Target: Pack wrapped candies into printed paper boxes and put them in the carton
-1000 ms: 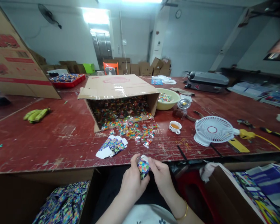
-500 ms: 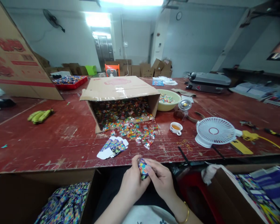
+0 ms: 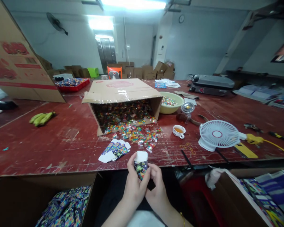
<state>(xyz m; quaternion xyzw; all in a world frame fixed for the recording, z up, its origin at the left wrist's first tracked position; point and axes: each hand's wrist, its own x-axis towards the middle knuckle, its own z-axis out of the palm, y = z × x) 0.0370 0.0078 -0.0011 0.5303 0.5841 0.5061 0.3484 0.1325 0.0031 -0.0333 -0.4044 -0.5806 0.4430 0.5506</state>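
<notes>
My left hand [image 3: 134, 184] and my right hand [image 3: 156, 186] both grip a small colourful printed box [image 3: 140, 164] just below the table's front edge. Its white top flap stands open. On the red table [image 3: 61, 142] just beyond lies a stack of flat unfolded printed boxes [image 3: 115, 149]. Behind them wrapped candies [image 3: 139, 134] spill from a big cardboard carton [image 3: 120, 97] lying on its side.
A white desk fan [image 3: 217, 134], a small cup [image 3: 179, 130], a yellow-green bowl of candies [image 3: 170, 101], bananas [image 3: 41, 117] and tools lie on the table. A carton of finished printed boxes [image 3: 66, 206] stands at lower left; another carton [image 3: 257, 198] stands at lower right.
The small box has been turned upright in my hands and its white flap now stands open. Both hands shifted slightly left and together.
</notes>
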